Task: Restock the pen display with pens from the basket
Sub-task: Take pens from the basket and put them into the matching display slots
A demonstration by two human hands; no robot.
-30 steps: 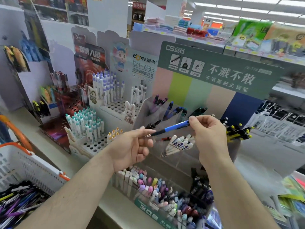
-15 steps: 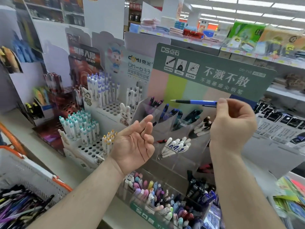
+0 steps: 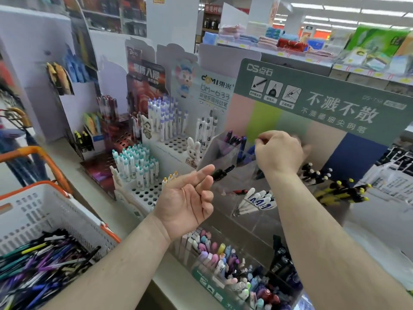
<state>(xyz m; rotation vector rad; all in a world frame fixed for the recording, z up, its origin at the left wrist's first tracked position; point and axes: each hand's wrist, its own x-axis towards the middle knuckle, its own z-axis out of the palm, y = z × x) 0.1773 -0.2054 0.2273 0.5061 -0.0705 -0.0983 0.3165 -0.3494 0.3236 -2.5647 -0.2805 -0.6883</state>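
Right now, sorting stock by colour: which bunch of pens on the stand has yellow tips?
The black bunch at the far right; the other bunches lack yellow tips.

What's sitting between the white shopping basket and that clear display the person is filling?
In the head view, between the basket and the clear display stand white holed stands holding teal-capped pens, with the empty left hand hovering in front.

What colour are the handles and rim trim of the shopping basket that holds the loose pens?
Orange, on a white basket; the head view shows it.
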